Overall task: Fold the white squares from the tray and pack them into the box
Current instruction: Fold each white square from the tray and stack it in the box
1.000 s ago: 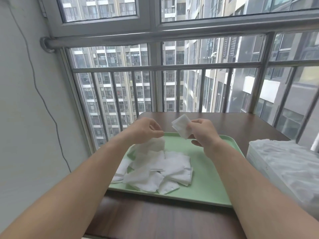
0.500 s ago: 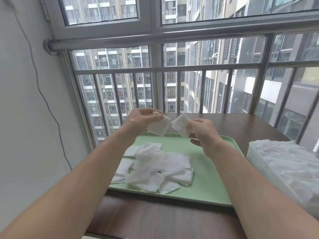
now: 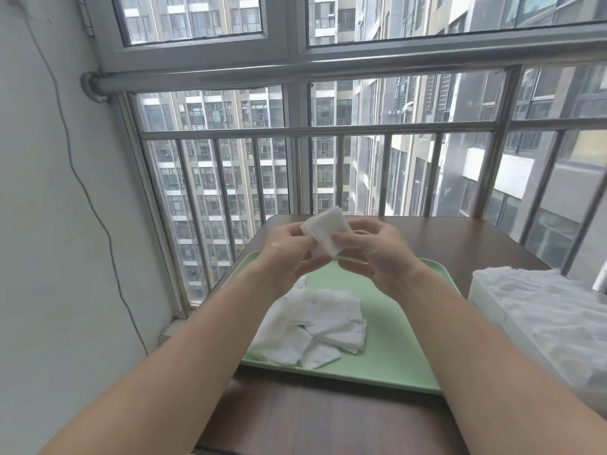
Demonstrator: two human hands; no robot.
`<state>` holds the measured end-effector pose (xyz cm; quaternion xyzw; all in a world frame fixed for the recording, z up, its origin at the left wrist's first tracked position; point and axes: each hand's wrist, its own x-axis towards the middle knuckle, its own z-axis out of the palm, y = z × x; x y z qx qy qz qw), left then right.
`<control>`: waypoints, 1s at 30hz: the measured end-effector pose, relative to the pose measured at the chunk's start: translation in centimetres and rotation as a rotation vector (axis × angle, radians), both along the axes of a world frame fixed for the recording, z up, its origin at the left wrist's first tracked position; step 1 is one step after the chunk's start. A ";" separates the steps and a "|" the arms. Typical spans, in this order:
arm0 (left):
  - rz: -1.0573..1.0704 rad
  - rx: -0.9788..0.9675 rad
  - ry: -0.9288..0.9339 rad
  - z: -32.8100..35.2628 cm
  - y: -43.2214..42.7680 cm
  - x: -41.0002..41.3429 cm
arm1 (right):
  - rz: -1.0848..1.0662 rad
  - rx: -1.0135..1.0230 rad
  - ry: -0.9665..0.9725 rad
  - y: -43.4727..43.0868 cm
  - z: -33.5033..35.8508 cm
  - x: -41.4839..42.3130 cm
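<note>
Both hands (image 3: 331, 254) pinching one white square (image 3: 326, 234) (perhaps two stacked), corner-up, above tray (image 3: 394, 356).

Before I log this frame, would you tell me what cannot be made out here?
- Head view: the box is cut off by the right edge; its inside is not visible.
- How many white squares the left hand and right hand hold: layers overlap, fingers cover them.
- Count in the tray pile: pieces overlap.
</note>
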<state>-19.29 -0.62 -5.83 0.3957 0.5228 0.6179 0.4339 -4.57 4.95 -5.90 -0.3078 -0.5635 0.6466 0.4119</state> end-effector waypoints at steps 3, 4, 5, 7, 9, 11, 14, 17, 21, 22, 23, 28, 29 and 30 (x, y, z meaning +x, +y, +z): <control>-0.035 0.020 -0.035 0.1 -0.2 0.4 | -0.058 0.004 -0.057 0.3 -0.2 -0.1; -0.050 0.024 -0.053 0.2 -0.3 0.5 | -0.070 0.000 -0.056 0.5 -0.3 -0.1; -0.068 0.024 -0.065 0.2 -0.4 0.6 | -0.076 0.000 -0.053 0.5 -0.3 -0.2; -0.101 0.014 -0.077 0.0 -0.5 0.7 | -0.089 0.016 -0.054 0.4 -0.4 -0.4; -0.126 -0.002 -0.114 0.1 -0.7 0.9 | -0.118 0.053 -0.061 0.2 -0.5 -0.6; -0.150 -0.021 -0.195 0.2 -0.8 0.6 | -0.148 0.080 -0.074 -0.1 -0.4 -0.8; -0.166 0.019 -0.145 0.3 -1.0 -0.3 | -0.211 0.226 -0.244 -0.7 -0.5 -1.0; -0.083 0.069 0.075 0.7 -1.4 -1.6 | -0.261 0.482 -0.463 -1.2 -0.6 -1.8; 0.107 0.066 0.174 2.1 -2.2 -3.8 | -0.215 0.593 -0.694 -1.9 -0.2 -2.5; 0.137 0.063 0.131 2.1 -2.3 -4.6 | -0.175 0.592 -0.739 -1.8 0.1 -2.6; 0.163 0.060 0.072 2.0 -2.3 -5.4 | -0.129 0.589 -0.776 -1.8 0.4 -2.7; 0.301 0.074 -0.213 0.1 -1.5 -8.4 | 0.099 0.619 -0.938 -0.9 1.6 -4.9; 0.314 0.083 -0.235 -0.1 -1.6 -8.7 | 0.145 0.636 -0.956 -0.8 1.7 -5.6; 0.321 0.085 -0.240 -0.3 -1.6 -9.0 | 0.181 0.658 -0.975 -0.6 1.5 -6.4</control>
